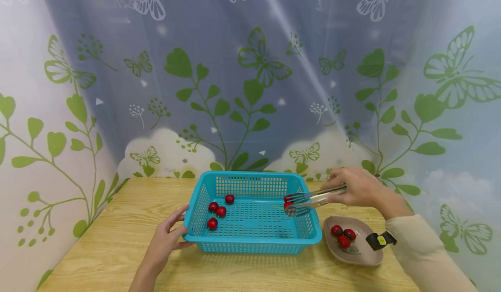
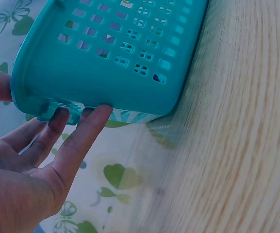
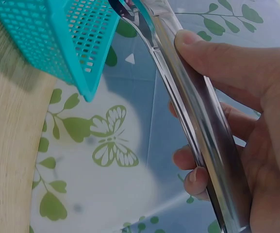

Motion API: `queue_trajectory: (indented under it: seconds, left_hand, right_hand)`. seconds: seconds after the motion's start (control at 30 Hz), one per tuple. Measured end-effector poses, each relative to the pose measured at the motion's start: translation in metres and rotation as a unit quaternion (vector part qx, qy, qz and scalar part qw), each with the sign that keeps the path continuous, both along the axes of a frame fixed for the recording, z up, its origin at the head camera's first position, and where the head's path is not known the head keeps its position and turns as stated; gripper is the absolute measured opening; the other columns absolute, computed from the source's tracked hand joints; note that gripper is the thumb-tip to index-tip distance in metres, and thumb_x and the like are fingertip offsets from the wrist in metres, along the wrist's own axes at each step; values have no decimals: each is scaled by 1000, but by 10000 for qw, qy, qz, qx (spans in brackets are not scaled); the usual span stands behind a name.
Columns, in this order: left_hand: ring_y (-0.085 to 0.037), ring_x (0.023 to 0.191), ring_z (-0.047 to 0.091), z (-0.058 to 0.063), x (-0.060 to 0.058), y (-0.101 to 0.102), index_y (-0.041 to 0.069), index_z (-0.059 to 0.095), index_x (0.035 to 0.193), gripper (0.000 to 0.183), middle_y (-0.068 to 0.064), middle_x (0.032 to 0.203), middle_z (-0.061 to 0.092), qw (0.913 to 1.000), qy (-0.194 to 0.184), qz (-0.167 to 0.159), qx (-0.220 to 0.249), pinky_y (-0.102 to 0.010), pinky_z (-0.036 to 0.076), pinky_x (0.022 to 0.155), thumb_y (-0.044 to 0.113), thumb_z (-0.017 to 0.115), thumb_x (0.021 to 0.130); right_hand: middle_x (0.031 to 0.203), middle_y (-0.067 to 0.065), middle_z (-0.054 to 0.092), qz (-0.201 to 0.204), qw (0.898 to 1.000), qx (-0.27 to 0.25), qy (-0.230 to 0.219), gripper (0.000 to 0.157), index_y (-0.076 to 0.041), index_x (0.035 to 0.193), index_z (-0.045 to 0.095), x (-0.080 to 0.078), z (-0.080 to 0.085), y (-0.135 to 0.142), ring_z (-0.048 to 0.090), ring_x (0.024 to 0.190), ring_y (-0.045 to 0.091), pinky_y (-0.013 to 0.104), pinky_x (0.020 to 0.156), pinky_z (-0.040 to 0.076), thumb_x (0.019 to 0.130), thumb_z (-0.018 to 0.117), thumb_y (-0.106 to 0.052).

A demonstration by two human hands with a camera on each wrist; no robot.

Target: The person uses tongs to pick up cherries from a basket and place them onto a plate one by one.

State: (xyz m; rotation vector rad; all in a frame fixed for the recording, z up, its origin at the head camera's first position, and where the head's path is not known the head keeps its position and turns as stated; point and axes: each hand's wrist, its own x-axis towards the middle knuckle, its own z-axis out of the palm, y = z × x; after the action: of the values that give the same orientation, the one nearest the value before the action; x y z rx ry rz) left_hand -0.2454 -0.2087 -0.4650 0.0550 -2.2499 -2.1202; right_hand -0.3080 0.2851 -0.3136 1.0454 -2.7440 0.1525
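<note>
A light blue plastic basket (image 1: 258,239) with slotted walls stands on the table, several red cherries (image 1: 221,212) lying in its left half. At its left end my left hand (image 1: 162,239) holds the rim; in the left wrist view, spread fingers (image 2: 84,138) meet the end wall below the rim edge. My right hand (image 1: 358,187) grips metal tongs (image 1: 334,190) by their handles, thumb on one arm and fingers on the other. The tong tips reach over the basket's right side, with a red cherry (image 1: 288,206) between them.
A beige dish (image 1: 368,257) with three red cherries (image 1: 344,241) sits right of the basket, beneath my right forearm. Behind the wooden table (image 1: 117,239) hangs a curtain (image 1: 219,65) printed with leaves and butterflies. A black device (image 1: 377,241) is strapped to my right wrist.
</note>
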Motion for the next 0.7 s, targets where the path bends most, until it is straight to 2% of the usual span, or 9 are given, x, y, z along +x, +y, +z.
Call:
queue_trajectory:
  seconds: [0.13,0.3,0.4,0.7]
  left_hand:
    - [-35,116,67,1,1,0,15,44,157,65,-23,146,45,10000,43,1,6,-46,68,83,0,52,94]
    - [-35,116,67,1,1,0,14,44,157,65,-23,146,45,10000,70,14,-14,-46,68,83,0,52,94]
    - [-35,115,67,1,1,0,14,44,157,65,-23,146,44,10000,67,7,-4,-46,68,83,0,53,94]
    - [-34,115,67,0,0,0,14,44,157,65,-24,146,44,10000,46,11,7,-46,68,83,0,53,93]
  right_hand:
    - [90,-12,63,-133,9999,75,45,24,-31,111,82,5,0,10,39,62,-2,17,46,26,87,79,-36]
    - [86,-14,61,-91,9997,37,244,23,-30,109,82,10,-1,23,38,65,-3,16,49,28,87,80,-36]
    - [91,-13,65,-113,9995,-24,289,23,-29,108,82,13,-1,29,41,68,-5,16,50,31,87,80,-36]
    - [94,-13,64,-327,9987,-90,380,26,-26,110,82,22,-2,48,39,65,-7,17,48,28,86,81,-37]
